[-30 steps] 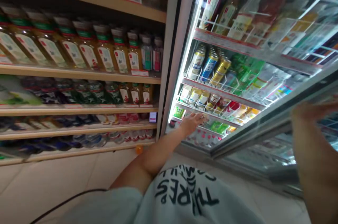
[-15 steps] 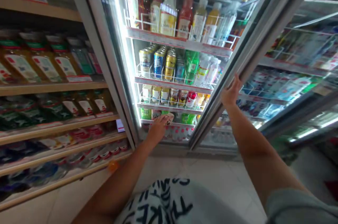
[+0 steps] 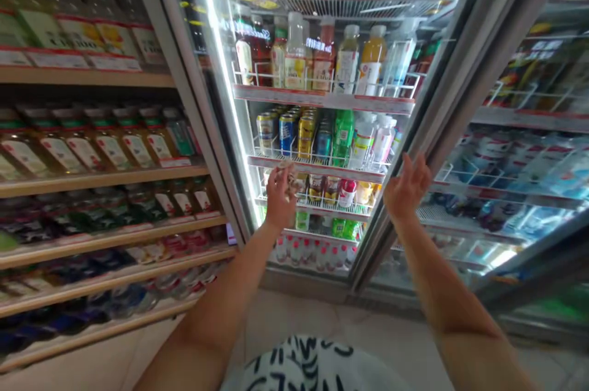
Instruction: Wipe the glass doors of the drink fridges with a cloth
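My left hand [image 3: 280,197] is closed around a crumpled, pale cloth [image 3: 289,181] with dark spots. It is raised in front of the lit drinks cooler, at the height of the lower can shelf. Part of the cloth is hidden by the fingers. My right hand [image 3: 407,187] is by the metal door frame [image 3: 444,102], its fingers spread and pointing up. Whether the palm touches the frame I cannot tell. Behind the glass stand drink cans [image 3: 287,133], a green bottle [image 3: 343,136] and, higher up, several juice bottles [image 3: 370,59].
On the left, wooden shelves [image 3: 92,186] carry rows of bottles. Another glass-fronted cooler section [image 3: 510,194] with drinks stands on the right. Small red-capped bottles [image 3: 317,255] fill the cooler's bottom. Pale floor tiles [image 3: 294,311] lie below.
My left hand has risen with the cloth from the low shelf to the can shelf. My right hand's fingers have loosened from around the frame and spread. The view has tilted up.
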`<control>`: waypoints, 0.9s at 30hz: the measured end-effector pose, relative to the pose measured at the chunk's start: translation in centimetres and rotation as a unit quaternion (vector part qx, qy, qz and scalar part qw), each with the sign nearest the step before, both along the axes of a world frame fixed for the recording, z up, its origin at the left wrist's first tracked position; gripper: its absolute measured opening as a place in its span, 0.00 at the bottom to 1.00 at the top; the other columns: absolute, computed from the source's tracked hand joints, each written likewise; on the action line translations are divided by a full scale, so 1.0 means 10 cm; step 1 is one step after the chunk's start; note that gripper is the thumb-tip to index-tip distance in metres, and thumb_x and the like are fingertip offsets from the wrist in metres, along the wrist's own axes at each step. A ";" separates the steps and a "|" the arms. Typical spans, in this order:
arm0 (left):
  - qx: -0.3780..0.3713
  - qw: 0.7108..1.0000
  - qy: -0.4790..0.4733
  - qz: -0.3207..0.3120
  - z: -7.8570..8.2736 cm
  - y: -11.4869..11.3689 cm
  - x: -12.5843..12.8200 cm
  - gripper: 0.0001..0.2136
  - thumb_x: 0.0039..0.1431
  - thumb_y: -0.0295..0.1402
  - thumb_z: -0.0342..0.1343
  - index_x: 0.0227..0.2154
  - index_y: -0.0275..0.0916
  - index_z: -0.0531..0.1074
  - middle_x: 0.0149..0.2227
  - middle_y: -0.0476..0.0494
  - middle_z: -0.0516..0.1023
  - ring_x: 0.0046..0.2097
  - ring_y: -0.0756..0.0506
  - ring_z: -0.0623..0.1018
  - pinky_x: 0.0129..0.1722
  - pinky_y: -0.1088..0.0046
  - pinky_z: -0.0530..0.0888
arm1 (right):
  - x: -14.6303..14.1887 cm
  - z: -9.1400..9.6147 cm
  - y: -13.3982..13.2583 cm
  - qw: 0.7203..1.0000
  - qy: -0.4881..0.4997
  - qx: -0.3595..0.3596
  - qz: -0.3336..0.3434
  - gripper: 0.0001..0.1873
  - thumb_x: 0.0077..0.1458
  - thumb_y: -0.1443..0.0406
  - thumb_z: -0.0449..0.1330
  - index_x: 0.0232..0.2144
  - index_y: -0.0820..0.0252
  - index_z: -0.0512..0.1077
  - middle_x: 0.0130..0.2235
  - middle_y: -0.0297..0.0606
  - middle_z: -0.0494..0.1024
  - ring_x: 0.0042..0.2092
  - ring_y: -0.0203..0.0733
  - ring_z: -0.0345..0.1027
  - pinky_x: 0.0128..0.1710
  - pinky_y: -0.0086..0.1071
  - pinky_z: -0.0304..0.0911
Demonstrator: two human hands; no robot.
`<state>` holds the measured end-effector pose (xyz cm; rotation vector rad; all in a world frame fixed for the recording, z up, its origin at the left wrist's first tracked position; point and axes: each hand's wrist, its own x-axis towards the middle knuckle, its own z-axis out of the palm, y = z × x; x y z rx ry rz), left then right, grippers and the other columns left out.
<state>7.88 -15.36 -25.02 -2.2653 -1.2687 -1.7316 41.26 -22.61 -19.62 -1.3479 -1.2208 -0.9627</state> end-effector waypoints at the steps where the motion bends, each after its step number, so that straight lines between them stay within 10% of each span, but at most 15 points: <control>1: 0.004 1.000 -0.002 -0.007 0.05 0.07 0.00 0.32 0.62 0.22 0.53 0.69 0.41 0.59 0.71 0.35 0.51 0.70 0.35 0.58 0.69 0.51 0.64 | -0.10 0.02 0.00 1.000 -0.029 -0.003 0.005 0.32 0.58 0.72 0.51 0.64 0.58 0.67 0.69 0.48 0.62 0.69 0.56 0.56 0.66 0.58 0.58; 11: -0.041 0.994 -0.054 -0.086 -0.11 0.48 0.03 0.12 0.68 0.25 0.58 0.52 0.38 0.73 0.56 0.37 0.72 0.58 0.36 0.75 0.58 0.47 0.75 | -0.69 0.03 0.54 0.989 -0.077 -0.086 0.092 0.33 0.69 0.66 0.50 0.73 0.58 0.52 0.74 0.50 0.52 0.76 0.58 0.32 0.70 0.64 0.48; 16: -0.069 0.980 -0.051 -0.182 -0.06 0.30 0.53 0.20 0.69 0.24 0.55 0.62 0.42 0.67 0.57 0.38 0.74 0.57 0.40 0.77 0.57 0.59 0.78 | -1.25 -0.22 0.47 0.940 -0.072 -0.152 0.296 0.33 0.73 0.62 0.51 0.75 0.50 0.47 0.71 0.46 0.60 0.71 0.50 0.57 0.67 0.50 0.63; 21: -0.056 0.957 0.034 -0.284 0.25 0.17 0.61 0.32 0.72 0.23 0.45 0.74 0.43 0.44 0.65 0.35 0.70 0.62 0.42 0.75 0.59 0.63 0.76 | -1.37 -0.09 0.49 0.952 0.012 -0.098 0.289 0.27 0.73 0.62 0.52 0.71 0.49 0.59 0.63 0.45 0.73 0.62 0.49 0.70 0.60 0.48 0.72; 27: 0.122 0.974 0.170 -0.088 0.50 0.59 0.02 0.26 0.72 0.30 0.51 0.70 0.48 0.61 0.73 0.43 0.54 0.75 0.34 0.44 0.73 0.41 0.43 | -0.81 0.20 0.70 0.980 -0.082 0.113 0.138 0.30 0.68 0.68 0.57 0.69 0.50 0.62 0.64 0.45 0.72 0.66 0.56 0.64 0.66 0.59 0.63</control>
